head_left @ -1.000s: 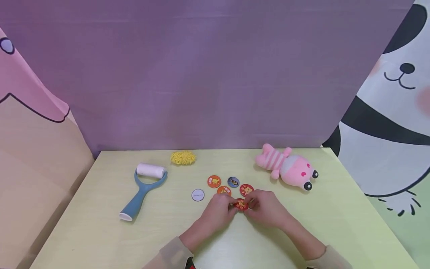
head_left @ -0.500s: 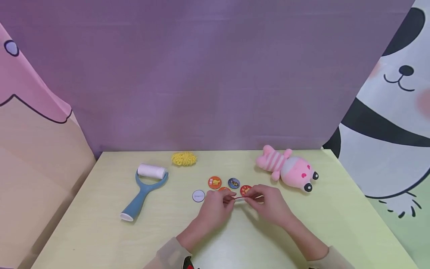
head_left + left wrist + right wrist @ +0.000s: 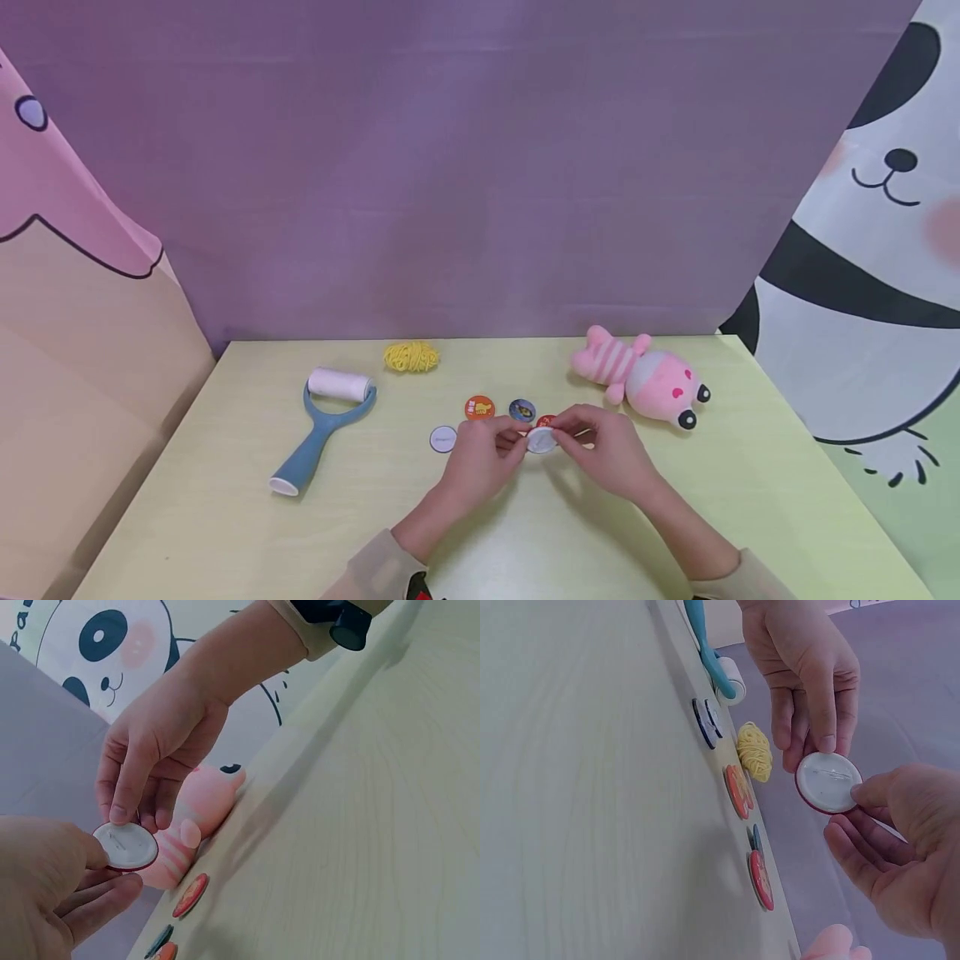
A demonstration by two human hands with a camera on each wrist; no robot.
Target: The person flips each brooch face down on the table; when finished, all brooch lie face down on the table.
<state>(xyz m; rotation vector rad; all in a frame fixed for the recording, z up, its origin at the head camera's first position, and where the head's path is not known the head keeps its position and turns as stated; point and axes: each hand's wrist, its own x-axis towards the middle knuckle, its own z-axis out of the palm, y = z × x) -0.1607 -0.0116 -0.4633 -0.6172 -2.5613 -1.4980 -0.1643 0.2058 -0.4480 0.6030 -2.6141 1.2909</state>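
My left hand [image 3: 480, 458] and right hand [image 3: 611, 454] pinch a round pin badge [image 3: 541, 440] between thumbs and fingers from either side, above the table. Its white back faces the head camera, and the pin shows across it in the right wrist view, with a thin red rim [image 3: 805, 796] around the edge. Just beyond the hands lie several other badges: an orange one [image 3: 479, 407], a blue one [image 3: 522, 410] and a red one [image 3: 546, 421] partly hidden by the right hand. A white badge with a dark rim [image 3: 443, 439] lies left of the left hand.
A blue-handled lint roller [image 3: 318, 433] lies on the left of the table [image 3: 225, 542]. At the back sits a bundle of yellow string [image 3: 412, 357]. A pink plush toy [image 3: 645, 379] rests on the right. A purple cloth [image 3: 480, 183] hangs behind the table.
Both hands have raised the red badge off the table and turned it over, so its printed red face has given way to its white back.
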